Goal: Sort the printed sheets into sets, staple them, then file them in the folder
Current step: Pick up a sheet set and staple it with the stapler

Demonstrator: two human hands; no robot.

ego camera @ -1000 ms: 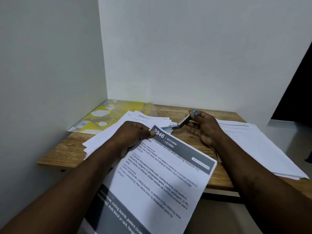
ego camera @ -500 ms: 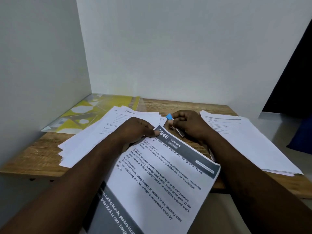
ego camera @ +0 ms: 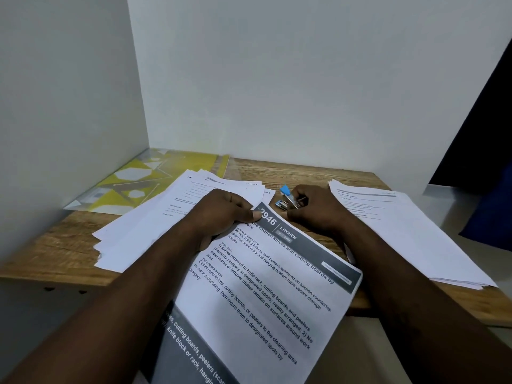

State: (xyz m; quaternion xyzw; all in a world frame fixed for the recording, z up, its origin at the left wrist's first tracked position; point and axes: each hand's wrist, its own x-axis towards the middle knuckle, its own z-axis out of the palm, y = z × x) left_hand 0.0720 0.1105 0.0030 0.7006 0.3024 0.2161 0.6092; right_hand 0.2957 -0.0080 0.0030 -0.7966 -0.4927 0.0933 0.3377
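I see left hand (ego camera: pixel 221 214) knuckles-up at frame centre, thumb pinching top corner of the printed set (ego camera: pixel 266 300). Right hand (ego camera: pixel 318 214) curled round stapler (ego camera: pixel 286 203), just beyond that corner.

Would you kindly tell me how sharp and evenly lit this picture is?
Head view: print on the sheet reads sharp mid-frame, softening toward the bottom edge; text on the right stack is too soft to read; light is dim and even; the wide lens makes the wall corner lean.
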